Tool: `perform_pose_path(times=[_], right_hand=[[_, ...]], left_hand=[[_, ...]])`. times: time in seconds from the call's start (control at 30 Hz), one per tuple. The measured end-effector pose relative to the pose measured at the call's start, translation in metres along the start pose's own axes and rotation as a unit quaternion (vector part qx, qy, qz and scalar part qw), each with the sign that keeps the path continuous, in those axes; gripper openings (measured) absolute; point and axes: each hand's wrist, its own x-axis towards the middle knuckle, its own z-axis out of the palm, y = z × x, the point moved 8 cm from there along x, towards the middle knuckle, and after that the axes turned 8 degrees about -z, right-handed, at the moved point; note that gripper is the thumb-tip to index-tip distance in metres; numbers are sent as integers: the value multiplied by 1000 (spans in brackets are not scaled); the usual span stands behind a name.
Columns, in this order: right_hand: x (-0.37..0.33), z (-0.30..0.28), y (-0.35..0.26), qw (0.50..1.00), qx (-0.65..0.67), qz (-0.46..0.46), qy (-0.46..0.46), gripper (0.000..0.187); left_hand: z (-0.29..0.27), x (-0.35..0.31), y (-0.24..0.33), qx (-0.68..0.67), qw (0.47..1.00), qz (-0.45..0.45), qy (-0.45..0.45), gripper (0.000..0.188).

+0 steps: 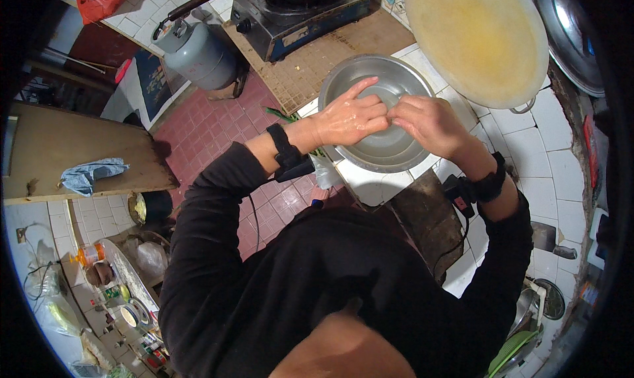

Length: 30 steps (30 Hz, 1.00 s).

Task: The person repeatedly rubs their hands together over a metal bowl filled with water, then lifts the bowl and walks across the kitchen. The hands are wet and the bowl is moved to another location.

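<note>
A white-tiled tabletop (551, 160) fills the right side of the frame, running from the upper centre down to the lower right. At upper right a large round yellowish board (479, 38) leans over it, with a shiny metal lid (571, 31) just beyond at the frame's edge. At upper centre sits a dark gas stove (297, 11) on a brown mat; to its left, on the red-tiled floor, stands a grey gas cylinder (198, 54). A wooden board (72, 150) with a blue cloth (89, 173) on it lies at the left.

Just above centre, a round steel bowl (383, 110) rests on the tabletop, beside the yellowish board. Both hands meet over it. The left hand (347, 117) looks wet and glistening, its forefinger stretched toward the bowl's far rim, the other fingers curled inward. The right hand (429, 120) is closed, its fingers pinched against those of the left; whether some small thing is held between them I cannot tell. Both wrists wear black straps.

By my judgement, the step in hand is rubbing or rinsing over the bowl. The next move would call for keeping both hands above the bowl so drips fall inside.
</note>
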Motion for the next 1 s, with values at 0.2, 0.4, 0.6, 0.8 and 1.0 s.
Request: perform_pose_path(times=[0.2,0.4,0.6,0.8,1.0], right_hand=[[3,-4,-6,1000,21,1,13,13],[1,-6,-2,999,10,25,-16,11],[-7,-3,15,994,28,101,-18,11],[-16,2,32,988,-10,155,-22,12],[-25,1,45,978,-16,207,28,11]], left_hand=[[5,-2,1,29,999,17,-11,17],[10,-4,-3,64,997,11,-34,31],[7,-2,-2,103,995,11,4,51],[11,-1,-4,94,995,-8,-40,55],[9,0,-5,11,998,-43,-53,60]])
